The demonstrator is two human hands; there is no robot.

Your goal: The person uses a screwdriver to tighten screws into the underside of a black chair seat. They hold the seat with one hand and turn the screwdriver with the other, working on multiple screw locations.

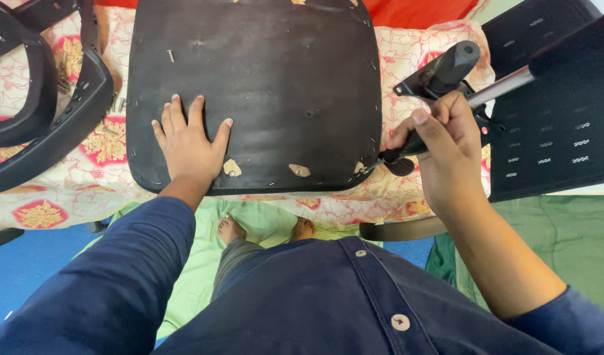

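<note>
Navy shirt fabric [328,296], buttoned down the front, is filling the foot of the view, with bare feet [231,228] showing on green cloth below. Beyond the fingertips, a patterned cream-and-pink bedsheet [407,59] is covering the work surface. On it an upturned chair seat base [256,85] is lying, a broad rounded square of black sheeting, matt and faintly ribbed, stapled round its rim and torn in small spots near the edge closest to the person. The left hand [189,141] is pressing flat on it, fingers [178,112] spread, palm near that edge. Well to the right of those fingers, the right hand [443,148] is curling tightly round a black-handled tool [407,146], its tip touching the seat's corner. Behind the knuckles a mesh chair back [552,112] and a black lever mechanism [446,66] are resting. Left of the spread fingers, a loose screw [170,56] is lying on the seat, and curved black armrests [45,98] beyond. Judging from the grip, the tip could slip off the smooth sheeting and gouge it, or skid towards the bracing hand.
</note>
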